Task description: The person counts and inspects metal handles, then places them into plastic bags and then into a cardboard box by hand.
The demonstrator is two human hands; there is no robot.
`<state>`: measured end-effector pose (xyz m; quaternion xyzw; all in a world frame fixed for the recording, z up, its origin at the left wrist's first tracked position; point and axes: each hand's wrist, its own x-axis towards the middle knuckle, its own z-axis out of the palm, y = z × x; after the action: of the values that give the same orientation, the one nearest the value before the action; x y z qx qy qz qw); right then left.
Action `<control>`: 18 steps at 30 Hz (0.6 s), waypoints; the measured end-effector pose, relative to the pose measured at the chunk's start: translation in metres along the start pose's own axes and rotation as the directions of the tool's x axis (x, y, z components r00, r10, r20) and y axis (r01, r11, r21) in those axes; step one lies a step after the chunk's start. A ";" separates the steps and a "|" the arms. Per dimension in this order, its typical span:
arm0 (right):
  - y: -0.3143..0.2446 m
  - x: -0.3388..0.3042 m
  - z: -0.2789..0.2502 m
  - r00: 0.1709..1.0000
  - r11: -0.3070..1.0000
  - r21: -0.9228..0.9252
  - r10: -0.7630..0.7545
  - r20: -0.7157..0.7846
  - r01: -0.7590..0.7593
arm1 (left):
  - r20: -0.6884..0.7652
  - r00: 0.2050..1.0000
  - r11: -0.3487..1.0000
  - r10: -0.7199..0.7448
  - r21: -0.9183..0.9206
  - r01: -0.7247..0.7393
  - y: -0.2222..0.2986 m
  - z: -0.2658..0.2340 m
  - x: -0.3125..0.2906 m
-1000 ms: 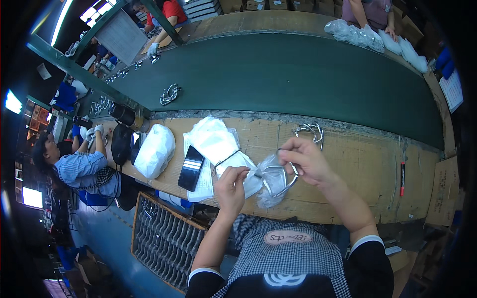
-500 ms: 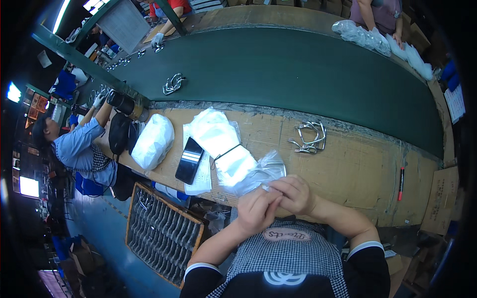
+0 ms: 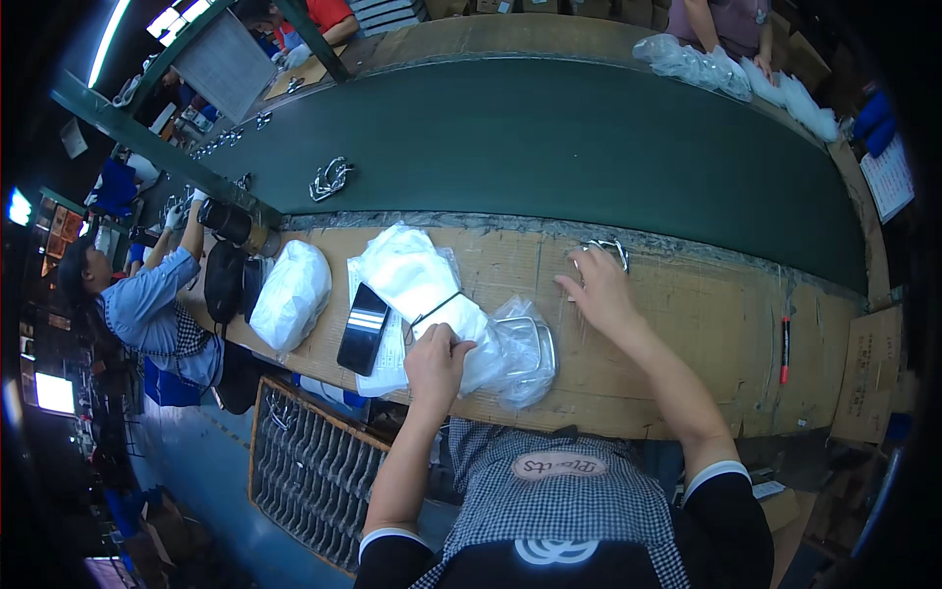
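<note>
Two-handed, worked below a green belt (image 3: 540,147) at twelve o'clock, over a cardboard-covered bench (image 3: 687,383). Saw white plastic bags (image 3: 404,267) at ten, a clear bag (image 3: 522,390) with bent metal tubing (image 3: 551,348) between four and five. Had the right hand (image 3: 603,296) at three, loosely spread; could not tell whether gripping. Had the left hand (image 3: 433,369) at seven, curled against the white bags' edge, grip unclear. Noted a black phone (image 3: 362,332) at eight, loose metal pieces (image 3: 620,253) by the right fingertips, a red-and-black marker (image 3: 784,355) farther toward three.

Dark phone (image 3: 362,330), marker (image 3: 785,351) (red and black), cardboard box (image 3: 867,375) at right, black pouch (image 3: 224,283) at left
</note>
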<state>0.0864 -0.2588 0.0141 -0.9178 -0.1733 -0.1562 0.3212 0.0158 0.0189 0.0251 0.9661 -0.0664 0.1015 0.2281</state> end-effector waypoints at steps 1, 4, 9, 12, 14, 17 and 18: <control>0.017 0.001 0.007 0.998 0.998 -0.035 0.060 0.000 -0.060 | -0.023 1.000 0.998 0.007 -0.068 -0.009 0.003 0.001 0.003; 0.035 0.001 0.009 0.990 0.989 -0.050 0.139 -0.013 -0.139 | -0.114 0.993 0.989 0.024 -0.143 -0.040 0.004 0.003 0.002; 0.007 0.011 -0.030 0.954 0.994 -0.051 0.080 -0.289 -0.099 | -0.186 0.982 0.978 -0.044 -0.209 0.004 0.017 -0.009 0.001; -0.027 0.012 -0.053 0.929 0.757 0.611 0.358 -0.092 -0.231 | -0.139 0.984 0.903 -0.111 -0.427 0.041 0.026 -0.015 0.002; -0.050 0.016 -0.059 0.888 0.261 0.864 0.294 0.354 -0.431 | -0.130 0.986 0.796 -0.108 -0.606 0.007 0.030 -0.015 0.002; -0.066 0.017 -0.048 0.750 -0.112 0.757 0.102 0.653 -0.644 | -0.181 0.983 0.858 0.024 -0.501 -0.113 0.048 -0.028 0.003; -0.067 0.016 -0.042 0.753 -0.114 0.760 0.104 0.650 -0.640 | -0.180 0.982 0.855 0.059 -0.499 -0.143 0.051 -0.029 0.003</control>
<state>0.0650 -0.2334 0.0881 -0.4446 -0.0120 0.2927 0.8465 0.0046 -0.0133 0.0727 0.8554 -0.1233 0.1686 0.4740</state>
